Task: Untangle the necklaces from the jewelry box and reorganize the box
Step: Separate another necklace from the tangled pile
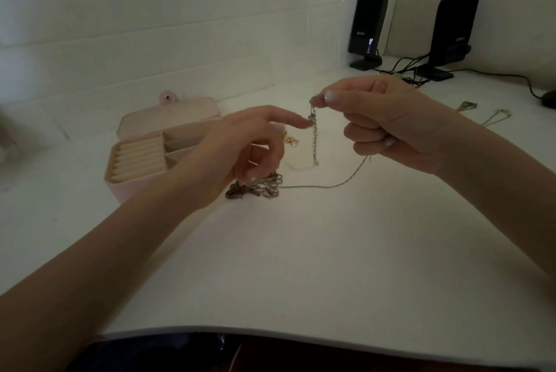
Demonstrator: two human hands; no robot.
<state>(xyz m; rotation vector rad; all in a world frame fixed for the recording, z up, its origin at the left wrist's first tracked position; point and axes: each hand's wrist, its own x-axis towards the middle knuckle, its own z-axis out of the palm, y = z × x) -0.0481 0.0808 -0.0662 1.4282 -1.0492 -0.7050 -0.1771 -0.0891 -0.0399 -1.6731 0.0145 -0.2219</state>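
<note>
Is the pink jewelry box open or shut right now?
Open. The jewelry box has its lid tipped back, so the ring rolls and side compartments show.

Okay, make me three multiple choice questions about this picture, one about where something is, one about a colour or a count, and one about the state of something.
1. Where is the tangled pile of chains?
A. Inside the box
B. On the table by the box
C. Behind the speakers

2. What colour is the jewelry box?
A. Pink
B. Blue
C. Black

3. What is the right hand doing?
A. Resting flat on the table
B. Closing the lid
C. Pinching a silver chain

Answers:
1 B: the pile lies on the white table under the left hand.
2 A: its shell and open lid are pale pink.
3 C: thumb and forefinger hold the chain's top end while it hangs.
</note>
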